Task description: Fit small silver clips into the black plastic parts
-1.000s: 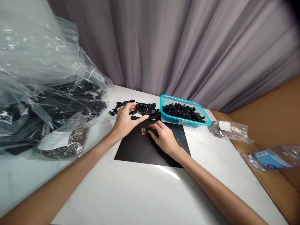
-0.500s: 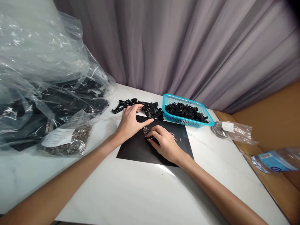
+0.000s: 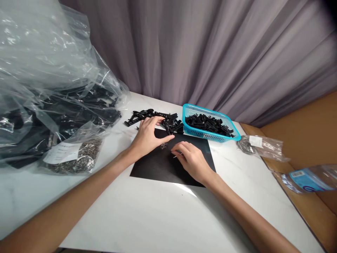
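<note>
Right fingers [image 3: 181, 146] pinch rod [image 3: 178, 155] over black sheet [image 3: 158, 167].

No words can be read. Blurred lines mark the white label [image 3: 61, 153] on the left clear bag [image 3: 91, 156]; the small white label [image 3: 256, 141] on the right clear bag [image 3: 272, 147] is illegible. The plastic bottle's [image 3: 328, 173] blue label [image 3: 305, 180] shows a barcode [image 3: 298, 173] and a purple curved mark [image 3: 309, 189].

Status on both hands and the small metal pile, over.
Left hand open, by black parts. Right hand pinching thin shiny piece over black sheet. Small metal pile on sheet, left thumb close by it.
</note>
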Demonstrator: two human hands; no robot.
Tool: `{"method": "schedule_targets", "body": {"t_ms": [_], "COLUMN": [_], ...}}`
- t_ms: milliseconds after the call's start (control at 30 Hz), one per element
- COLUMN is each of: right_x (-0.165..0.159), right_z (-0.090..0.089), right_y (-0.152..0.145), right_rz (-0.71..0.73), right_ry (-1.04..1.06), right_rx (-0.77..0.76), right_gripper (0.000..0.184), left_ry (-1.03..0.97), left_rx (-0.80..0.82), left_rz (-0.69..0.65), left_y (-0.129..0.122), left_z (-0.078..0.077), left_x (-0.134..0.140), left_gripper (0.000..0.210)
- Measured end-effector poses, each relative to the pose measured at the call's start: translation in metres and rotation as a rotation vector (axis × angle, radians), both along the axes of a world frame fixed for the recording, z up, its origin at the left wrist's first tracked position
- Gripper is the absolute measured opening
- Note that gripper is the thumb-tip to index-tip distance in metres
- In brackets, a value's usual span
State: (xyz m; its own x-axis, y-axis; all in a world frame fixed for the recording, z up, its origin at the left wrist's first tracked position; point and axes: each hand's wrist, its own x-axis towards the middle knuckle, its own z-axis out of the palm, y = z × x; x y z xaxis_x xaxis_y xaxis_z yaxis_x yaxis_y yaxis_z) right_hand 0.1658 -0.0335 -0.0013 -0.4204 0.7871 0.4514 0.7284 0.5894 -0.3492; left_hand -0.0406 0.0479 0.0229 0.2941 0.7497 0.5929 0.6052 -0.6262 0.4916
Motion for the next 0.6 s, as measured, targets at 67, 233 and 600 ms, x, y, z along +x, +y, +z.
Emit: {"method": "schedule_targets", "body": {"t_ms": [67,233,600], "right_x": [0.010,0.034,0.043], "right_z": [-0.001,-0.003,-0.003], "right_y": [-0.001,-0.013,-0.024], "right_rz": [-0.022,0.030,-0.009], "right_ry": [0.093,0.297,0.320], "right_rx": [-0.065,-0.182,-0.266], "right_gripper": [0.018,0.026,0.014], "left_ry": [0.050,0.190,0.277], "left_rx": [-0.028,-0.113,-0.039], "left_rz": [-0.103,-0.359,-0.463], "left_y": [0.000,-0.010,-0.021], "left_z": [0.000,-0.002,-0.011], "left_x": [-0.002,0.001,0.015], "left_gripper": [0.059,0.066,0.064]}}
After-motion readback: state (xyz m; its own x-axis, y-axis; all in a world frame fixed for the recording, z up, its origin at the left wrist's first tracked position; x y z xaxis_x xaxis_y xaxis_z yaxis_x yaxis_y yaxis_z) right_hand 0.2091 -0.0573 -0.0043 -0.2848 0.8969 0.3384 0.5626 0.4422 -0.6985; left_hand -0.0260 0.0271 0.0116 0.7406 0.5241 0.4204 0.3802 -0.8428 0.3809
